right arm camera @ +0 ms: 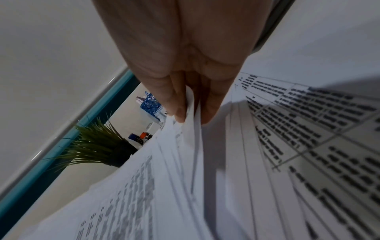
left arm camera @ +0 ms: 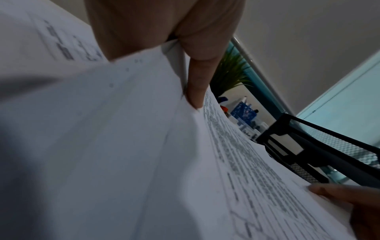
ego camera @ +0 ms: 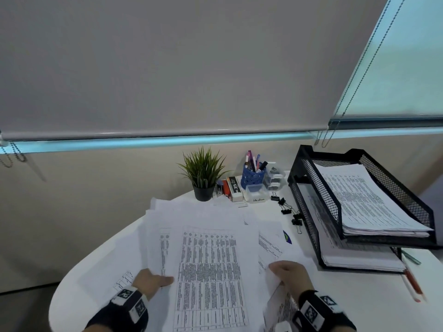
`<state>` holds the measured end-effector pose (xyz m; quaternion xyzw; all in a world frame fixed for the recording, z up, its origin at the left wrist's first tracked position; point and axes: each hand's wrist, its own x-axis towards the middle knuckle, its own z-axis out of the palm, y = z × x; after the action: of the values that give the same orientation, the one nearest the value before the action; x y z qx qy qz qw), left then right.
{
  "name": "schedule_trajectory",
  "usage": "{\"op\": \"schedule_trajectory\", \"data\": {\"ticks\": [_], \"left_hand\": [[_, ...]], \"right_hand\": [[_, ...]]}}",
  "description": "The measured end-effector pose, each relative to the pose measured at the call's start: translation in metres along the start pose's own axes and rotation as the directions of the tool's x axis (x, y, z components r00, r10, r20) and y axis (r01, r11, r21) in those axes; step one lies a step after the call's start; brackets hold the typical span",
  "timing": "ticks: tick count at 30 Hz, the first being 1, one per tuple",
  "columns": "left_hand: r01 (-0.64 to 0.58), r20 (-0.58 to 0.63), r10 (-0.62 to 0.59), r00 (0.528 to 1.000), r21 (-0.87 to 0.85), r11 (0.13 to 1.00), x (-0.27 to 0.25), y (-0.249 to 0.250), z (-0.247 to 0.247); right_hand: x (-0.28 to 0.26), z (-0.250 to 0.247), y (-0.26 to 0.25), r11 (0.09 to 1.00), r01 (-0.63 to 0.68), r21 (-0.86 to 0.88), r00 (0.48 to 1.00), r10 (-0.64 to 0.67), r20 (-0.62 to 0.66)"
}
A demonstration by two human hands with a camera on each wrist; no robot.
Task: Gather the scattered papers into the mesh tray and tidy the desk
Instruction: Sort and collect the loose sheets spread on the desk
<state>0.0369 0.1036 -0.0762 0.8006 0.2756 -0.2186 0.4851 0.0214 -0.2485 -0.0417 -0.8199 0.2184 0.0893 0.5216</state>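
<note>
A loose stack of printed papers (ego camera: 208, 257) is lifted over the white desk (ego camera: 359, 295), held at both sides. My left hand (ego camera: 152, 281) pinches its left edge, thumb on top; the left wrist view shows the thumb (left arm camera: 197, 91) pressed on the sheets (left arm camera: 123, 146). My right hand (ego camera: 287, 274) grips the right edge, its fingers (right arm camera: 180, 100) curled round several sheets (right arm camera: 205, 178). The black two-tier mesh tray (ego camera: 330, 202) stands at the right, with paper stacks in both tiers. More sheets (ego camera: 124, 279) lie on the desk beneath.
At the back stand a potted plant (ego camera: 203, 178), a blue pen cup (ego camera: 254, 173), small boxes (ego camera: 233, 188) and a clear container (ego camera: 256, 194). Several binder clips (ego camera: 287, 209) lie left of the tray. Pens (ego camera: 412, 281) lie at the right.
</note>
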Motion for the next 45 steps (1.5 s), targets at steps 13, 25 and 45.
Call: {"op": "schedule_trajectory", "data": {"ticks": [13,25,45], "left_hand": [[-0.033,0.091,0.042,0.995,-0.100,0.994,0.002,-0.007,0.021],[0.020,0.071,-0.018,0.997,-0.026,0.999,-0.001,0.009,0.033],[0.012,0.071,-0.009,0.997,-0.040,0.999,-0.015,0.013,0.046]], "right_hand": [[0.005,-0.017,-0.018,0.895,-0.280,0.347,0.949,0.312,-0.039],[-0.052,-0.096,-0.104,0.818,0.143,-0.557,0.878,-0.365,-0.310],[-0.069,-0.090,-0.067,0.893,0.188,0.409,0.938,-0.041,-0.344]]}}
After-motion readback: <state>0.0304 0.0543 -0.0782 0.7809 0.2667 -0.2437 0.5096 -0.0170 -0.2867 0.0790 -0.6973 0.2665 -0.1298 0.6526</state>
